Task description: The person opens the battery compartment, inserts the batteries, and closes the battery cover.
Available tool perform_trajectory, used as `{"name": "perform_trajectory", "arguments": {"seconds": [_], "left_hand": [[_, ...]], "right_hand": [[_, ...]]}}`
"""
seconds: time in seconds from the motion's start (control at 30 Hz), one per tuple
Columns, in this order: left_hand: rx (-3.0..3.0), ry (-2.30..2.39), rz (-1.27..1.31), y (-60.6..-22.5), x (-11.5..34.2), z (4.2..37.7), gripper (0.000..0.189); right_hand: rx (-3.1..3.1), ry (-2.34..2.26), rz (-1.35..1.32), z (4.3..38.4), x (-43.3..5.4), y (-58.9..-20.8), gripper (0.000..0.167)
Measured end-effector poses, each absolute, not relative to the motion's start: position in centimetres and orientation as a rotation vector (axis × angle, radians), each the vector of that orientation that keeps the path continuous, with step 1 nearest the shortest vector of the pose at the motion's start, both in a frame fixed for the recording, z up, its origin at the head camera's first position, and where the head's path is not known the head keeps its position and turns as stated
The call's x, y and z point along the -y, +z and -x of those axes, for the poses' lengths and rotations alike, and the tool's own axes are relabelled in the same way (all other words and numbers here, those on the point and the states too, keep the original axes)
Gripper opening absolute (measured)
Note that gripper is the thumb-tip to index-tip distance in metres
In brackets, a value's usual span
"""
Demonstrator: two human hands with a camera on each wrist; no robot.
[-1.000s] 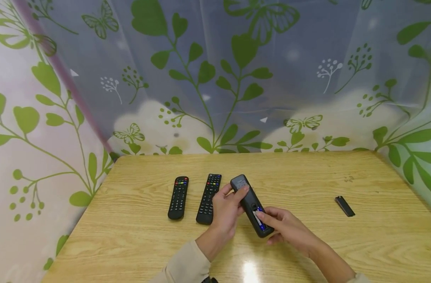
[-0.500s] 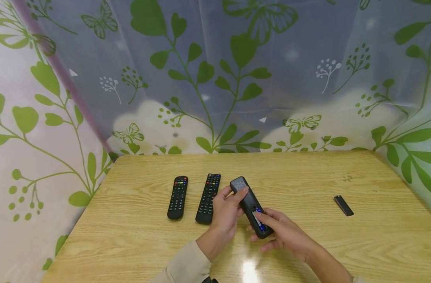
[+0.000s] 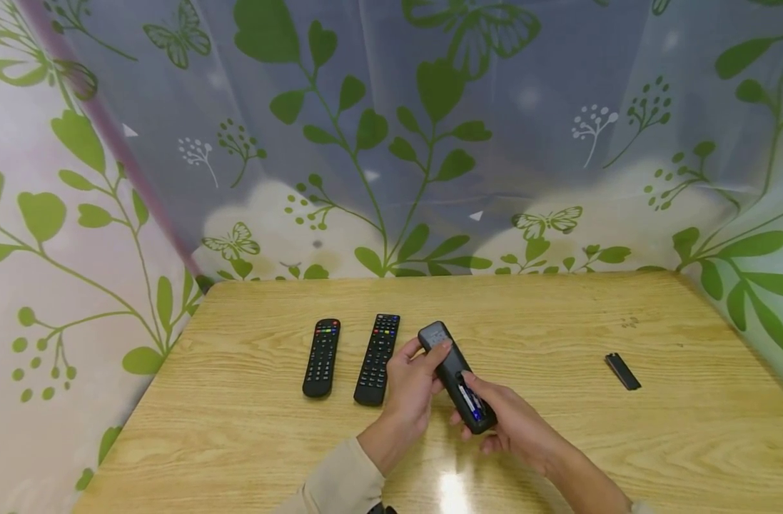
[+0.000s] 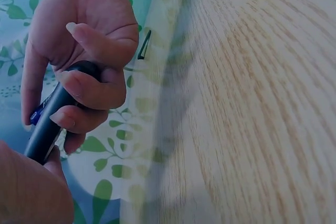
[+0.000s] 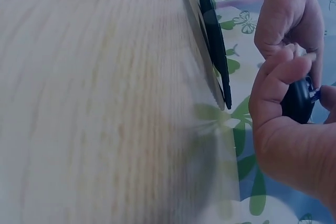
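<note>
In the head view my left hand [image 3: 409, 385] grips the upper part of a black remote control [image 3: 454, 368], its thumb lying across the back. The remote is face down and tilted, held above the table. Its battery compartment stands uncovered, with blue and white batteries [image 3: 473, 403] inside. My right hand [image 3: 516, 421] holds the lower end, with the thumb at the compartment's upper end and fingers curled underneath. The left wrist view shows the right fingers wrapped round the remote [image 4: 50, 129]; a blue battery end [image 4: 35, 116] pokes above its edge. The thumb tip partly hides the batteries.
Two more black remotes, one far left [image 3: 322, 358] and one beside my left hand [image 3: 376, 360], lie buttons up on the wooden table [image 3: 237, 442]. A small black battery cover [image 3: 623, 371] lies at the right. A leaf-printed curtain [image 3: 532, 143] hangs behind the table.
My right thumb has slid up along the batteries to the compartment's upper end. The right fingers have moved further under the remote. My left hand keeps its grip.
</note>
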State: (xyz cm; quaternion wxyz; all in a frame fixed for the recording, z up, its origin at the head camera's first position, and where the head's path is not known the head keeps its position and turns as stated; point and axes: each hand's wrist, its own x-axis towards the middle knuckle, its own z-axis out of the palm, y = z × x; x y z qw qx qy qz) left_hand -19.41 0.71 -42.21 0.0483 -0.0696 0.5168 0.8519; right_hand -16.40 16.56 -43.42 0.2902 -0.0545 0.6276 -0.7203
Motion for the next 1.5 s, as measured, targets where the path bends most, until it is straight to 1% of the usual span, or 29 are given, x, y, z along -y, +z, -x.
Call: {"name": "perform_trajectory", "arguments": {"seconds": [0.17,0.33,0.4,0.7,0.97,1.17,1.27,1.37,1.5], "left_hand": [[-1.597,2.591,0.212,-42.2,-0.7,19.5,0.035],[-1.6,2.588,0.209,-42.3,-0.6,19.7,0.036],[-1.602,2.586,0.209,-42.4,-0.5,19.7,0.037],[-1.573,2.616,0.181,-42.1,-0.5,19.8,0.037],[-1.593,2.613,0.138,-41.8,-0.6,19.7,0.038],[-1.587,2.617,0.158,-42.1,-0.5,19.7,0.038],[-1.563,2.623,0.164,-42.3,-0.4,19.8,0.038],[-1.525,2.647,0.186,-42.3,-0.2,20.1,0.038],[-1.511,2.685,0.231,-42.3,0.1,20.6,0.039]], "right_hand": [[-1.673,-1.938,0.158,16.4,-16.5,-43.7,0.066],[-1.574,-1.993,0.186,16.3,-16.4,-44.0,0.054],[-1.555,-2.004,0.199,16.3,-16.4,-44.0,0.052],[-1.603,-1.993,0.286,16.3,-16.4,-43.8,0.058],[-1.504,-2.078,0.241,16.1,-16.1,-43.6,0.051],[-1.58,-2.027,0.225,16.2,-16.1,-43.8,0.059],[-1.647,-1.95,0.251,16.3,-16.8,-43.6,0.065],[-1.794,-1.843,0.258,16.6,-18.4,-43.0,0.067],[-2.044,-1.729,0.234,17.4,-22.0,-42.0,0.06]]}}
